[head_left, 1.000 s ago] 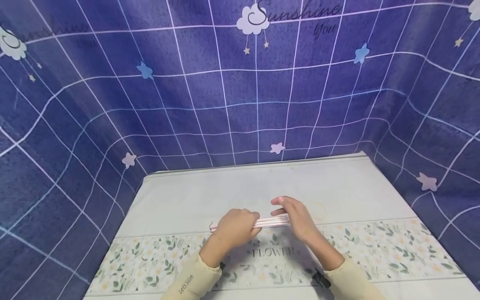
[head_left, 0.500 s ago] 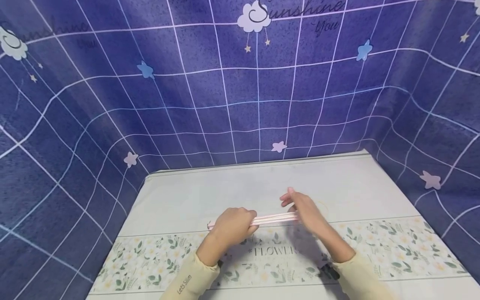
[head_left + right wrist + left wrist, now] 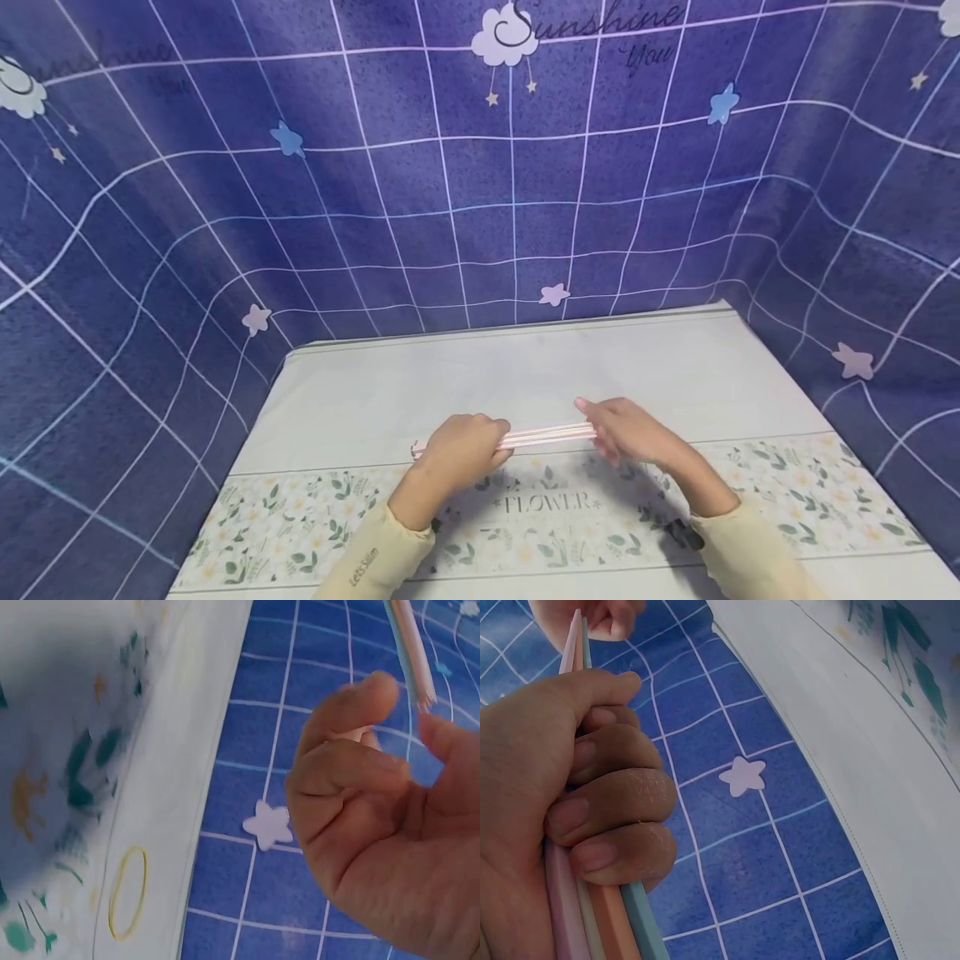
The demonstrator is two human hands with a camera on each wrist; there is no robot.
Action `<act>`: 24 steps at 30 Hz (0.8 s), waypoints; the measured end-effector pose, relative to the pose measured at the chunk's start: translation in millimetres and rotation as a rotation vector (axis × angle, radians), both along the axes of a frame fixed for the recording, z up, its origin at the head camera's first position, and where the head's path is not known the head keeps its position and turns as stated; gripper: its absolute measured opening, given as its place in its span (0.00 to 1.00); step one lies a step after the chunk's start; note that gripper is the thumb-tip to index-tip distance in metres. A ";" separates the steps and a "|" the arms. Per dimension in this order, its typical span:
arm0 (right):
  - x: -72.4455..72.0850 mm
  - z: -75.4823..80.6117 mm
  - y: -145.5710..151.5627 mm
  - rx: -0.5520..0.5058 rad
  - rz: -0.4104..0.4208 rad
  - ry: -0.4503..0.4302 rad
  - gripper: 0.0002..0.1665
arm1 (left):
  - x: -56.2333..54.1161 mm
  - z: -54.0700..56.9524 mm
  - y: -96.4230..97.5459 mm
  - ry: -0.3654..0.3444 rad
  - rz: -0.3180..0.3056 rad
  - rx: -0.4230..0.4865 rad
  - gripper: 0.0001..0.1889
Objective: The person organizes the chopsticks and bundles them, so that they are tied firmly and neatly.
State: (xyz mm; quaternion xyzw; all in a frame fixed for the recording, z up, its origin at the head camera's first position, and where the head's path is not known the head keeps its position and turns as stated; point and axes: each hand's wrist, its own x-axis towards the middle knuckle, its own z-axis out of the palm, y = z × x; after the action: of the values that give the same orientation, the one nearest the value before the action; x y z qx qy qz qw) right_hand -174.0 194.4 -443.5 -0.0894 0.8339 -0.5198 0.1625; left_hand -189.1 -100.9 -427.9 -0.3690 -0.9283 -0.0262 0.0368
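My left hand (image 3: 467,450) wraps its fingers around a bundle of slim pastel chopsticks (image 3: 547,435), held roughly level over the cloth. Seen from the left wrist, the chopsticks (image 3: 630,919) are pink, cream, orange and teal, and they run through the fist (image 3: 615,780). My right hand (image 3: 633,429) is at the bundle's right end, fingers loosely curled and holding nothing. In the right wrist view, its thumb tip (image 3: 433,731) is right at the ends of the chopsticks (image 3: 412,656), while the other fingers (image 3: 352,712) bend beside them.
A yellow rubber band (image 3: 144,874) lies on the white tablecloth (image 3: 420,375), which has a flower-printed strip (image 3: 300,517) across its front. Blue grid-patterned fabric (image 3: 390,183) with stars and clouds rises behind the table and on both sides.
My right hand has moved right along the bundle to its end, and its fingers have turned downward and curled more. My left hand keeps its grip, shifting slightly left.
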 end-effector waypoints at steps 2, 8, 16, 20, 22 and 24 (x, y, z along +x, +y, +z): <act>1.8 -3.0 -6.6 0.004 0.043 -0.017 0.40 | 0.1 0.1 1.2 0.003 -0.006 0.001 0.17; 4.4 -8.9 -20.0 -0.060 0.093 -0.021 0.42 | 0.9 -1.1 2.1 0.001 -0.002 0.009 0.18; 8.2 -7.2 -23.5 -0.121 0.079 0.101 0.39 | -1.6 0.6 5.6 0.040 -0.014 0.025 0.16; 8.0 -8.3 -20.9 -0.146 0.072 0.091 0.36 | -2.9 0.9 1.9 0.024 0.000 0.046 0.14; 7.3 -9.8 -19.0 -0.154 0.064 0.079 0.36 | -3.8 0.8 -1.9 0.017 0.027 0.041 0.14; 6.5 -11.5 -17.2 -0.151 0.061 0.078 0.37 | -4.7 1.1 -5.8 0.011 0.061 0.036 0.14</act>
State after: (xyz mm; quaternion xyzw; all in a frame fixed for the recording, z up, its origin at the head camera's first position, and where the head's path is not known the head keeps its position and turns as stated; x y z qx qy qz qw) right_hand -167.4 177.2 -455.0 -0.1470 0.7949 -0.5720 0.1387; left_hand -193.8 -106.7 -426.8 -0.3401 -0.9382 -0.0398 0.0494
